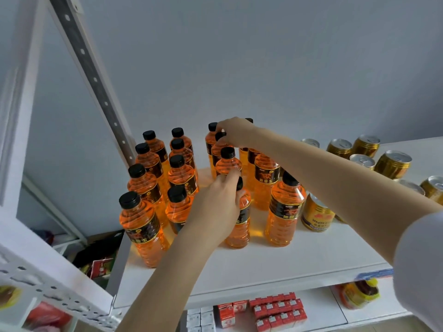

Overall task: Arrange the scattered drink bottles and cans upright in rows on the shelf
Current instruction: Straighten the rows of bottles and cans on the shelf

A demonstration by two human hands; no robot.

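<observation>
Several orange drink bottles with black caps stand upright on the white shelf point(287, 262), in rows at the left. My left hand point(213, 207) is wrapped around the neck of a front bottle point(239, 226) in the third row. My right hand point(236, 133) reaches across to the back and grips the top of a rear bottle point(219, 146). Another bottle point(227, 161) stands between the two hands. A bottle point(284, 212) stands apart at the right, next to a gold can point(316, 213). Several gold cans point(393, 164) stand at the far right.
A perforated metal upright point(96, 80) rises at the shelf's left back corner. The wall closes off the back. A lower shelf holds red and white small boxes point(271, 310) and a yellow-capped jar point(359, 293). Bare shelf lies along the front edge.
</observation>
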